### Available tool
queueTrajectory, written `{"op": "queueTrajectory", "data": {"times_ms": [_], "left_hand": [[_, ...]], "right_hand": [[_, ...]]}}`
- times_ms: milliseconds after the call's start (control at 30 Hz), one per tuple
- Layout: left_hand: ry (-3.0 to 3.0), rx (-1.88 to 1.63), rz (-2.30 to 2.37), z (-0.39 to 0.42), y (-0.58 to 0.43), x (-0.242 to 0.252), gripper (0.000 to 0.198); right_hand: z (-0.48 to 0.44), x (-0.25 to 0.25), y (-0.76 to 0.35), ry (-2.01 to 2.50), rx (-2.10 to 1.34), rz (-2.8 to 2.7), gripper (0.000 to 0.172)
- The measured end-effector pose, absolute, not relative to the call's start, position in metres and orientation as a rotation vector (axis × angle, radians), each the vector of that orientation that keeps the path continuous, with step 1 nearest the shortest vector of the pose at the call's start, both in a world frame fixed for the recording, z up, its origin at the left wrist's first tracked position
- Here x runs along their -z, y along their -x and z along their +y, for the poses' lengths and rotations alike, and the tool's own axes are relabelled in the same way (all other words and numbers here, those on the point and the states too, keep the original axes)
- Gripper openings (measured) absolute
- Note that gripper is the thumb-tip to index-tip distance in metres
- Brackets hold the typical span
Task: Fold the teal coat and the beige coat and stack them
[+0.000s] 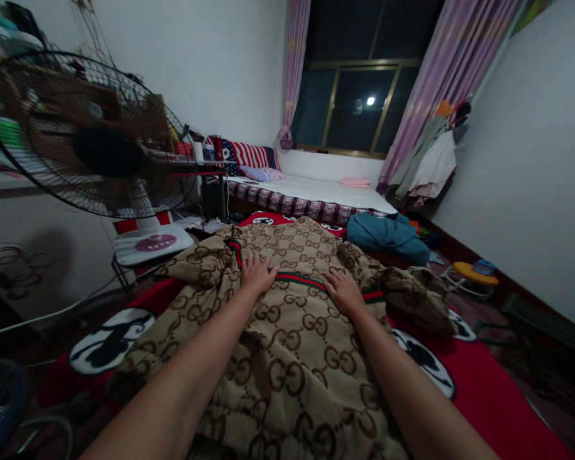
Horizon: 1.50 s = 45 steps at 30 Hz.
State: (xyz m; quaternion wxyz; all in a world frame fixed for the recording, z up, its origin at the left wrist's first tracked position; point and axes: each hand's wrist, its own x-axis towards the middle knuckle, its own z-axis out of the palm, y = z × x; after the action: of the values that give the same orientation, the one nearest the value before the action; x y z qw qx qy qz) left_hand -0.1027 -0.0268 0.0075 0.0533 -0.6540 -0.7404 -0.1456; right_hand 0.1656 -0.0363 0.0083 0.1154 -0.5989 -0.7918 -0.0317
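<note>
A tan garment [292, 345] with a brown logo print and a green-and-red stripe lies spread over a red blanket [483, 396]. My left hand [256, 275] rests flat on it with fingers spread, just above the stripe. My right hand [344, 291] lies flat on the cloth beside the stripe, fingers stretched out. Both forearms reach forward over the garment. Neither hand holds anything.
A large standing fan [91, 137] stands close on the left. A bed [316, 191] with pillows lies beyond, under a dark window. A teal cloth heap [386, 233] sits behind the garment. A yellow stool [474, 275] and hanging clothes [431, 160] are at right.
</note>
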Motion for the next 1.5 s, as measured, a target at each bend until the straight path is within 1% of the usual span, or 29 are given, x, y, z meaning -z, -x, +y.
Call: {"op": "queueTrajectory", "data": {"times_ms": [233,667,800,867,933,1067,1100,1167,1200,1233,1300,1333,1367,1433,1467,1500], "left_hand": [[2.078,0.386,-2.227,-0.009,0.108,-0.010,0.065],[2.077,0.355,-2.214,0.021,0.106,-0.011,0.068],[2.069,0.345,-2.138,0.016,0.106,-0.020,0.060],[2.100,0.320,-2.097,0.018,0.108,-0.033,0.050],[2.124,0.302,-2.083,0.026,0.112,-0.050,0.044],[2.074,0.335,-2.066,0.056,0.128,-0.081,0.042],[2.050,0.351,-2.050,0.065,0.134,-0.086,0.040],[1.974,0.345,-2.008,0.083,0.147,-0.088,0.039],[1.926,0.319,-2.003,0.091,0.154,-0.087,0.044],[1.879,0.286,-2.023,0.099,0.160,-0.084,0.055],[1.822,0.221,-2.148,0.112,0.168,-0.075,0.084],[1.829,0.199,-2.239,0.118,0.171,-0.070,0.097],[1.855,0.188,-2.322,0.122,0.172,-0.065,0.106],[1.891,0.191,-2.418,0.127,0.171,-0.057,0.113],[1.891,0.200,-2.428,0.128,0.169,-0.054,0.112],[1.881,0.211,-2.427,0.128,0.167,-0.053,0.110]], "right_hand": [[-0.020,-0.011,-0.162,1.931,0.025,-2.342,0.055],[0.011,-0.008,-0.163,1.968,0.070,-2.330,0.056],[0.006,-0.021,-0.159,1.888,0.200,-2.349,0.050],[0.009,-0.036,-0.156,1.860,0.243,-2.411,0.044],[0.019,-0.054,-0.153,1.879,0.238,-2.418,0.042],[0.059,-0.079,-0.157,1.887,0.292,-2.166,0.031],[0.071,-0.081,-0.159,1.888,0.323,-2.108,0.032],[0.092,-0.080,-0.164,1.951,0.337,-2.050,0.042],[0.101,-0.078,-0.167,2.006,0.314,-2.044,0.052],[0.109,-0.075,-0.169,2.059,0.275,-2.052,0.064],[0.123,-0.068,-0.172,2.125,0.192,-2.092,0.090],[0.129,-0.064,-0.172,2.135,0.159,-2.115,0.100],[0.134,-0.061,-0.173,2.131,0.136,-2.136,0.106],[0.142,-0.055,-0.174,2.106,0.101,-2.173,0.108],[0.144,-0.053,-0.174,2.089,0.084,-2.194,0.104],[0.146,-0.052,-0.173,2.068,0.067,-2.219,0.096]]}}
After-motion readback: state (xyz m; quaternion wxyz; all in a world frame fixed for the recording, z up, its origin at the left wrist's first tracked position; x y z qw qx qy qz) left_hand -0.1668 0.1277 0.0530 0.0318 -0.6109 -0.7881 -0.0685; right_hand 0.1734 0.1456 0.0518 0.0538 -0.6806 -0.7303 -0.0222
